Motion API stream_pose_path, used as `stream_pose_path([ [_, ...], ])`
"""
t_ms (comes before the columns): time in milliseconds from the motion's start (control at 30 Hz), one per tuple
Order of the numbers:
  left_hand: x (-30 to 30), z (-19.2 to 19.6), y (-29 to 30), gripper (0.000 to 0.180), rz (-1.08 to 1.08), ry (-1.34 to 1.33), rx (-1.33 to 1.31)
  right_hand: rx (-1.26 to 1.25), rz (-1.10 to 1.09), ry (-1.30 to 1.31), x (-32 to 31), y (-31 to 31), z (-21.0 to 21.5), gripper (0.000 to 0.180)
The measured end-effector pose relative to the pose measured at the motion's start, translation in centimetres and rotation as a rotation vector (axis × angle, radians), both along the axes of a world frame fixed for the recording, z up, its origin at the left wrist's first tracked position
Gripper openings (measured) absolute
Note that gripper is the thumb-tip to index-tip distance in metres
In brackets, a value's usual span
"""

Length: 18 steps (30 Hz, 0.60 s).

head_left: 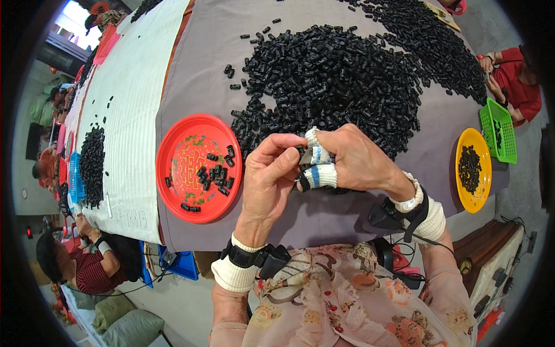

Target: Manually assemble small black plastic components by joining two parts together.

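Note:
My left hand (267, 176) and my right hand (361, 157) meet just in front of a large heap of small black plastic parts (329, 75). The left thumb and fingers pinch a small black part, mostly hidden by the fingertips. White wrappings with blue marks (319, 175) cover fingers of my right hand. That hand is closed against the left fingertips, and a thin greyish edge shows between them; what it grips I cannot make out. Left of my hands, a red round tray (168, 151) holds several black parts.
A yellow plate (466, 201) with black bits and a green basket (510, 134) stand at the right. Another person in red (516, 81) works there. At the left, a white-covered table (136, 115) carries more black parts (92, 168); a person in a striped top (92, 263) sits beside it.

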<state>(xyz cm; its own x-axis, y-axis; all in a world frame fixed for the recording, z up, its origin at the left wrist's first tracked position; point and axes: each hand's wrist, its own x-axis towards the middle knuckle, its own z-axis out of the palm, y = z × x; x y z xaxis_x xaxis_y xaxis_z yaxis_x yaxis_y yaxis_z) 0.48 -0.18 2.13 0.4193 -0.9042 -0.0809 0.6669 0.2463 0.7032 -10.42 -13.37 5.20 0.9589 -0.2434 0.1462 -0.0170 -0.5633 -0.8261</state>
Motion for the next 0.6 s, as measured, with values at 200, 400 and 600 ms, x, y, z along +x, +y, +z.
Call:
stream_pose_path([
  [200, -0.1, -0.2, 0.0, 0.015, -0.012, 0.017, 0.005, -0.018, 0.002, 0.004, 0.2, -0.3, 0.7, 0.044],
  [400, -0.1, -0.4, -0.2, 0.015, -0.019, 0.01, -0.007, 0.02, 0.002, 0.038, 0.1, -0.3, 0.5, 0.041],
  [600, -0.1, -0.5, -0.3, 0.015, -0.002, -0.011, -0.003, -0.004, 0.007, -0.01, 0.1, -0.6, -0.6, 0.04],
])
